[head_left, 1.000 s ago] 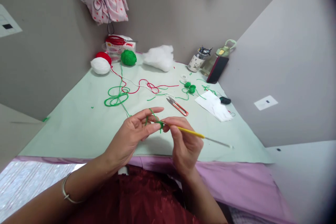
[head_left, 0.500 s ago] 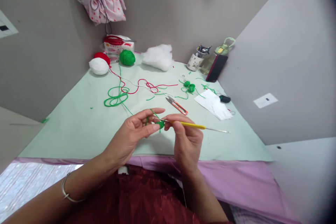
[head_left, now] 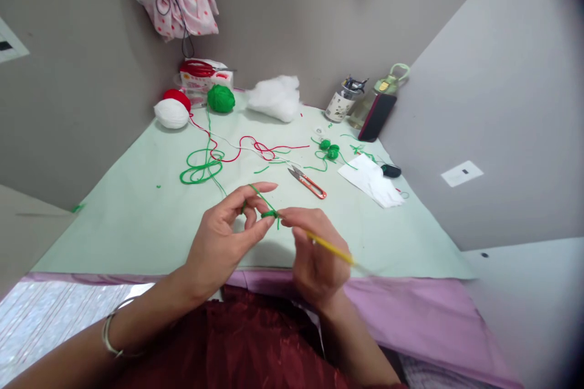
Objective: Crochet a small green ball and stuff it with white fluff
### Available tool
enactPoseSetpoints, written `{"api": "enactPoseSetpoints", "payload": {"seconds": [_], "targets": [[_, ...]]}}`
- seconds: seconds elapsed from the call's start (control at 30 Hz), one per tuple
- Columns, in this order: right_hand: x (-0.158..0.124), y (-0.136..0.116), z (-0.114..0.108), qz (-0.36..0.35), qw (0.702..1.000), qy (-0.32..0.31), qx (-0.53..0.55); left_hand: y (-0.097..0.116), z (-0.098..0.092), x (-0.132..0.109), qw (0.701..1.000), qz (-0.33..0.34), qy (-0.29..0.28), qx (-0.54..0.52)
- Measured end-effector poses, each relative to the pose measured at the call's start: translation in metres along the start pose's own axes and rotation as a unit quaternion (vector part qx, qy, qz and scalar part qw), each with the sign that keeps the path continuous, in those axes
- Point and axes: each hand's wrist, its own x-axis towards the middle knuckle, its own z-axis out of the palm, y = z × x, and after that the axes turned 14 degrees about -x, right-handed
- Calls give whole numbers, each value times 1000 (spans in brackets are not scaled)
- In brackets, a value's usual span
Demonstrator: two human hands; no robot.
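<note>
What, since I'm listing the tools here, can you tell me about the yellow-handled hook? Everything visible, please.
The yellow-handled hook is slim and straight, its handle plastic-looking, with a thin, metal-looking shaft blurred at its rear end. The right hand grips it between thumb and fingers, and it slants down to the right in the picture. Its front end points toward the small green yarn piece in the left hand; fingers and blur hide whether the tip is in a stitch.
</note>
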Motion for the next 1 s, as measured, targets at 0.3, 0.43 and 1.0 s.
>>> {"api": "enactPoseSetpoints", "payload": {"seconds": [0.3,0.43,1.0], "targets": [[5,4,2,139,977,44,158,1,-5,12,945,-203,-40,-253],[13,3,2,155,965,11,210,1,-1,10,964,-148,-57,-213],[10,9,1,232,934,-13,270,1,-2,12,975,-115,-48,-182]]}}
